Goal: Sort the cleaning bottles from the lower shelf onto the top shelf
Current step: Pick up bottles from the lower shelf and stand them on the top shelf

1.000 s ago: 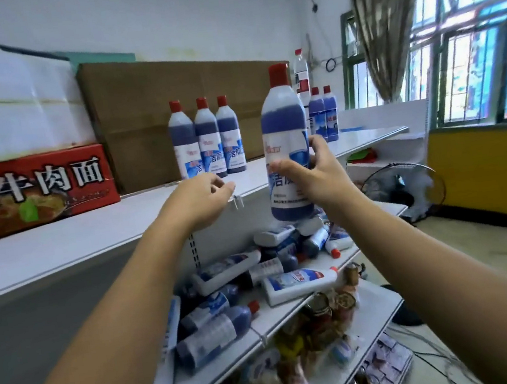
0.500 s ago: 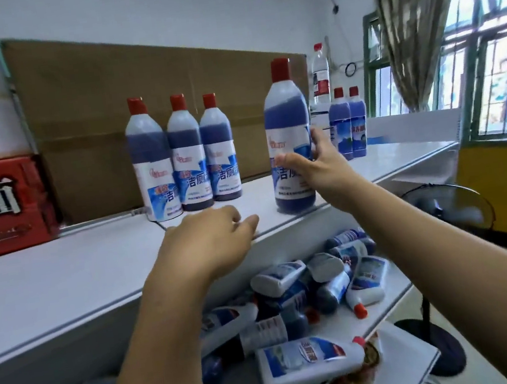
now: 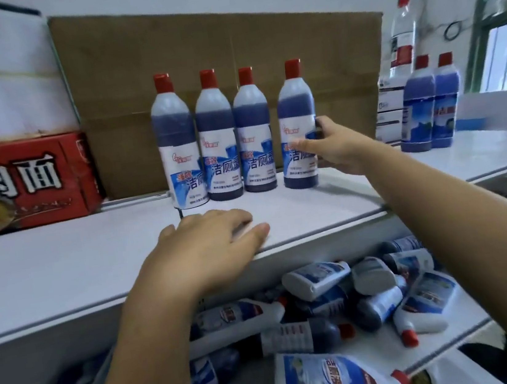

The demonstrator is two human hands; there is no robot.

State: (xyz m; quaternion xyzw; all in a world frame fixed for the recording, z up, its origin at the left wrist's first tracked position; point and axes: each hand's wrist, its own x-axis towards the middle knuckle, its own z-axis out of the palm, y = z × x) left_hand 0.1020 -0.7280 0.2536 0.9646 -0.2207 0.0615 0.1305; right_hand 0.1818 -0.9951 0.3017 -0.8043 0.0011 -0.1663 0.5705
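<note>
Cleaning bottle upright on the top shelf, our right hand curled round it, left hand flat on its edge — placing; next, likely, we release.

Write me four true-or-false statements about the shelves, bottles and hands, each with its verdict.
1. Four red-capped bottles stand in a row on the top shelf. True.
2. The right hand holds the rightmost bottle of that row. True.
3. The left hand grips a bottle. False: it rests flat on the top shelf, holding nothing.
4. The loose bottles on the lower shelf stand upright. False: they lie in a heap.
</note>
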